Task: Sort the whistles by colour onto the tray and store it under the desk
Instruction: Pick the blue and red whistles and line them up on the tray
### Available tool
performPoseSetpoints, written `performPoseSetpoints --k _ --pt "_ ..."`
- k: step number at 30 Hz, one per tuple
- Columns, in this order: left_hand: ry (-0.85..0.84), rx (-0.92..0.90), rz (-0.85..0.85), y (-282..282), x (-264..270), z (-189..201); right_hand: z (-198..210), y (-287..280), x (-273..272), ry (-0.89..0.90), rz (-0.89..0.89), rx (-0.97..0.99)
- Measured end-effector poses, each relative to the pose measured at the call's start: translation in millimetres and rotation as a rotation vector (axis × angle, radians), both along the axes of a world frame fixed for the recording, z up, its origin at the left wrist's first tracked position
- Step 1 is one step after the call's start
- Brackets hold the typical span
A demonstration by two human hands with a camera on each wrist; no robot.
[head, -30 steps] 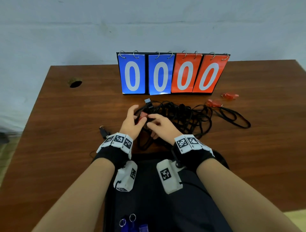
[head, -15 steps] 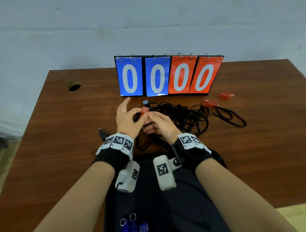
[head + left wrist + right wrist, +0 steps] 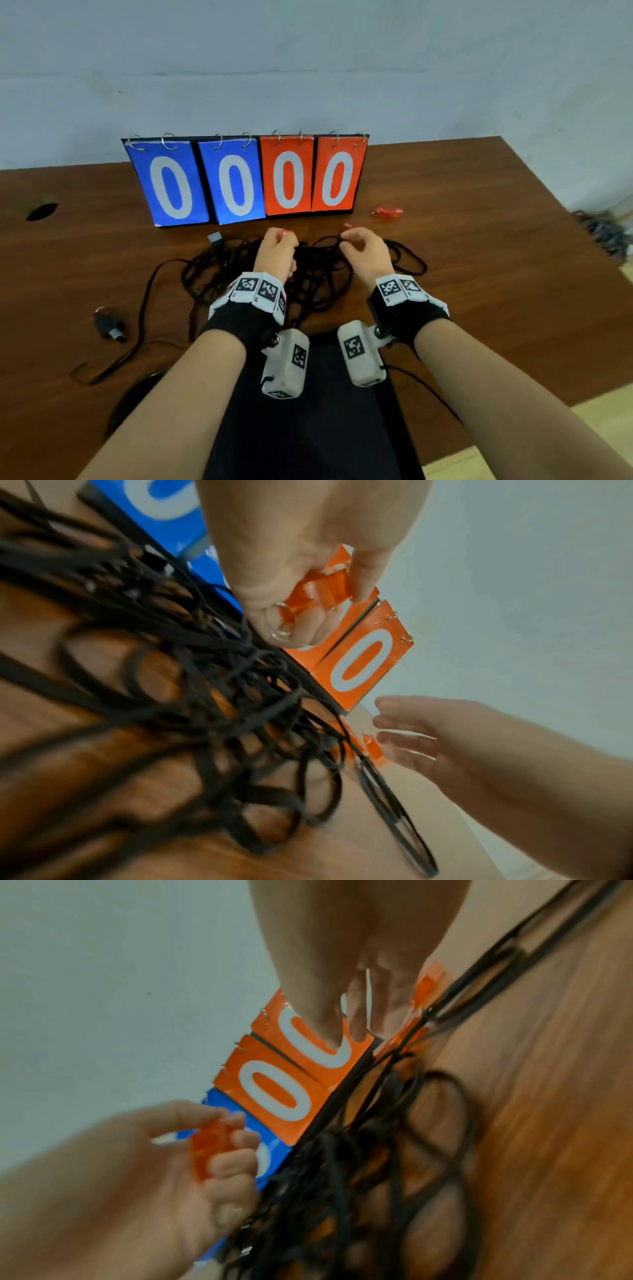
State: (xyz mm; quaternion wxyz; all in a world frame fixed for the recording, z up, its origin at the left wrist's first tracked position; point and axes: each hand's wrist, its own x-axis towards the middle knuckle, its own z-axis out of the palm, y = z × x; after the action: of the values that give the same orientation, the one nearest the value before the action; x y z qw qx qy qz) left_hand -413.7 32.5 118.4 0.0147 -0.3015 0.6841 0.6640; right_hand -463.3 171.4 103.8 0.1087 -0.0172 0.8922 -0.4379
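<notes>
The left hand clutches a red whistle over tangled black cords on the worktop. The right hand is at a second whistle; I cannot tell whether it grips.

The hands are parting: the left hand is drawing the red whistle off the cords, while the right hand is reaching toward a second whistle.

Surface: brown wood-grain desk, filling the middle and lower part of my view.
Upper centre: flip scoreboard of two blue and two red cards, standing, all zeros.
Centre: tangle of black cords, just below the scoreboard.
Right of scoreboard: red translucent plastic whistle, lying alone.
Lower left: small black object; I cannot identify it.
Bottom centre: flat black tray.
</notes>
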Motion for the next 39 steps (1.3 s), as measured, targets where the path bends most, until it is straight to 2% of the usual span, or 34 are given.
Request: performPoseSetpoints --k 3,6,11,16,18,22,24,29,31,36,39 --pt "-0.017 0.034 -0.010 15.4 -9.3 -5.9 -3.6 17.4 -27.7 0.102 0.047 0.280" --pt "-0.015 -0.057 -0.044 28.7 -21.3 -21.0 -14.4 26.7 -54.3 0.126 0.151 0.456" --pt "-0.033 -0.097 -0.085 33.7 -23.1 -29.9 -29.4 24.5 -67.1 0.087 0.185 0.503" --pt "-0.035 -0.048 -0.050 35.6 -31.1 -31.2 -31.0 24.0 -67.6 0.108 0.190 0.517" --pt "-0.013 -0.006 -0.024 37.7 -35.0 -30.2 -27.0 25.8 -65.4 0.158 0.153 0.462" --pt "0.050 0.061 0.013 41.7 -43.2 -23.7 -12.5 28.8 -46.3 0.100 0.055 -0.032" --pt "0.056 0.105 0.012 44.0 -47.2 -19.9 -7.0 28.8 -33.3 0.036 0.074 -0.190" --pt "0.002 0.074 -0.097 53.1 -50.5 -15.5 -8.0 35.2 -23.1 -0.112 0.263 -0.185" --pt "-0.005 0.084 -0.104 55.0 -49.5 -15.3 -6.8 43.1 -33.5 -0.118 0.265 -0.123" --pt "-0.010 0.136 -0.074 54.9 -49.7 -20.9 -12.9 57.2 -82.8 0.141 0.116 0.288" --pt "-0.012 0.152 -0.018 53.6 -52.0 -27.8 -21.2 55.9 -106.4 0.183 0.157 0.446"
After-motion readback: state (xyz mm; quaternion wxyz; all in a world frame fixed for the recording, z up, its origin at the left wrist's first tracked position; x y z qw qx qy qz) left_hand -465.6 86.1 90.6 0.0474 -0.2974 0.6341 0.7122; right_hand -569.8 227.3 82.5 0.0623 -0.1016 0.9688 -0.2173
